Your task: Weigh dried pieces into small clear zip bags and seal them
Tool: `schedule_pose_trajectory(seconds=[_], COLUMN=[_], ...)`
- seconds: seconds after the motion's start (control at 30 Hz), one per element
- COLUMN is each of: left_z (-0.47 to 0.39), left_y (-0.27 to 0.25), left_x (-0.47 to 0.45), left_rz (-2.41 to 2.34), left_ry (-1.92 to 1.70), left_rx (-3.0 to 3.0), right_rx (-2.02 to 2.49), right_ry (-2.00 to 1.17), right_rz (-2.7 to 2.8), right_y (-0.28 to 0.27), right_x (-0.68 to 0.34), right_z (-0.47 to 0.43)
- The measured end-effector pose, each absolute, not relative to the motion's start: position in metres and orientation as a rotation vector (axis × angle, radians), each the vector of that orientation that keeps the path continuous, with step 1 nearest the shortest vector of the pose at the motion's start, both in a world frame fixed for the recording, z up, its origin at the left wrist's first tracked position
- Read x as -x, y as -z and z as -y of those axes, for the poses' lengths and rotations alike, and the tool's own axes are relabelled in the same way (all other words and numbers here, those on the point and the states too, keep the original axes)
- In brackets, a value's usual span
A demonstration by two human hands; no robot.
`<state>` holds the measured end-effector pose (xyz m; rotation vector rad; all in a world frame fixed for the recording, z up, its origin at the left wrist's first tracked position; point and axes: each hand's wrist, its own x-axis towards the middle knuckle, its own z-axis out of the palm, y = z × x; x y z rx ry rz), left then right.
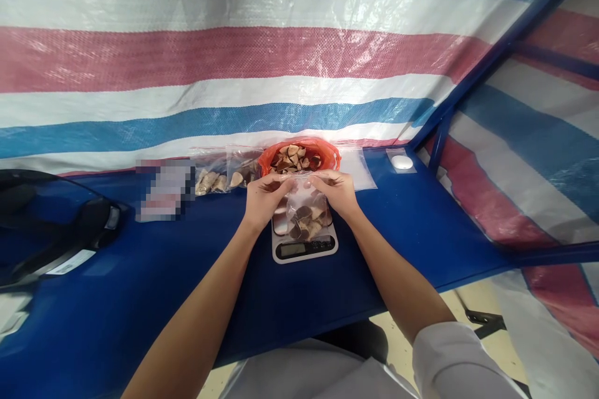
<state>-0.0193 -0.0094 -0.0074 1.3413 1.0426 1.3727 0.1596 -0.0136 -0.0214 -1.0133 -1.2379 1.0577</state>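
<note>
A clear zip bag (306, 209) with brown and cream dried pieces in its lower half hangs between my two hands. My left hand (266, 196) pinches its top edge on the left, and my right hand (337, 192) pinches the same edge on the right. Under and behind the bag lies a white kitchen scale (305, 255) with a dark display; whether the bag touches it I cannot tell. Just beyond my fingers, a red plastic bag (337, 156) stands open, filled with similar dried pieces (292, 159).
Filled clear bags (213, 182) lie left of the red bag, and flat clear bags (367, 171) lie to its right. A white rounded object (401, 163) sits far right on the blue table (397, 230). Black headgear (60, 230) occupies the left. Striped sheeting (234, 56) rises behind.
</note>
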Motion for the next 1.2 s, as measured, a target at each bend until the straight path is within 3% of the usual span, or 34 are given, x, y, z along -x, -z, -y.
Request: schedule_pose_trajectory(seconds=[1.2], left_z=[0.007], left_y=[0.008], left_x=[0.021], left_rz=[-1.101], left_ry=[-1.287], left_rx=[-1.425], right_rx=[0.992], right_ry=[-0.920], right_rz=[1.448], right_y=[0.013], right_x=[-0.166], right_z=[0.020])
